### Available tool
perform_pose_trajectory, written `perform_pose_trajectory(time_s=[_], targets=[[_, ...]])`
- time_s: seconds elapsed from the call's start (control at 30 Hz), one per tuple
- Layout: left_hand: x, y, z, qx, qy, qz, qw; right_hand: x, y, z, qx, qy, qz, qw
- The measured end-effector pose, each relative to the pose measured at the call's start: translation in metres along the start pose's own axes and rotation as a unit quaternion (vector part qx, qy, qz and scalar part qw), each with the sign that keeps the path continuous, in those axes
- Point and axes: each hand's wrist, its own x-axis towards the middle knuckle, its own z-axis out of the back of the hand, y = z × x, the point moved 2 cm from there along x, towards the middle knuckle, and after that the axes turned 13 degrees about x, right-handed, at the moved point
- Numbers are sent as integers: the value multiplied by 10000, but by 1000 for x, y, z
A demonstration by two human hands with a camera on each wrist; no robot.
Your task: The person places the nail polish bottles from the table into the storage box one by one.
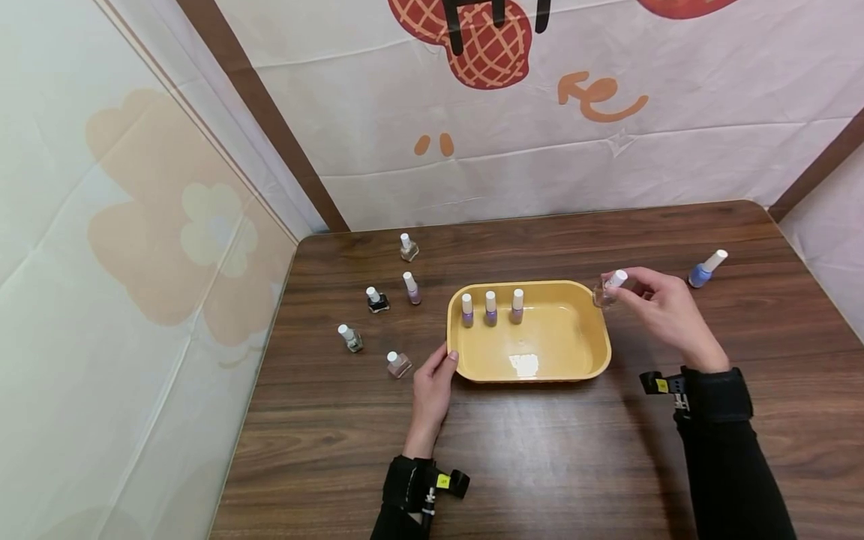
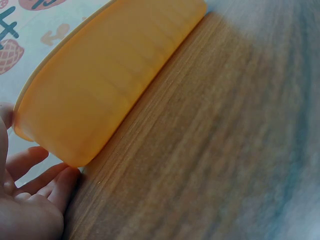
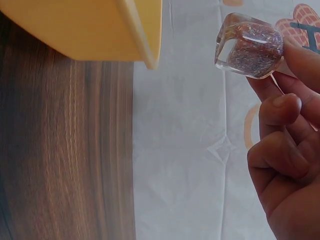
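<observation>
A yellow plastic tray (image 1: pixel 567 341) sits on the table, with three purple nail polish bottles (image 1: pixel 490 309) standing in a row toward its back left. My left hand (image 1: pixel 433 390) grips the tray's left end, thumb at the rim and fingers against the outer wall (image 2: pixel 95 100). Between thumb and fingers my right hand (image 1: pixel 664 311) pinches a nail polish bottle (image 1: pixel 607 291) with a white cap, beside the tray's right rim. In the right wrist view, glitter shows inside this clear, square-sided bottle (image 3: pixel 252 47), raised off the table.
A blue nail polish bottle (image 1: pixel 702 275) lies tilted at the right. Left of the tray are several more: a pinkish one (image 1: pixel 400 365), a dark one (image 1: pixel 379 301), a lilac one (image 1: pixel 413 291), and a clear one (image 1: pixel 409 249) near the back edge. Printed cloth (image 1: pixel 378 112) hangs behind.
</observation>
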Motion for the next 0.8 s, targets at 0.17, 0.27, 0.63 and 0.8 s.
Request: perform_pose_trajectory(time_s=[0.17, 0.27, 0.63, 0.8], targets=[[0, 1, 0, -4, 15, -22, 10000, 3, 1, -6, -77, 86, 95, 9999], [0, 0, 0, 5, 15, -5, 10000, 5, 2, -10, -144, 175, 139, 9996], [2, 1, 0, 60, 66, 99, 9999, 13, 5, -24, -414, 359, 314, 9980], [1, -6, 1, 158, 91, 176, 9997, 16, 4, -31, -497, 489, 536, 9961]])
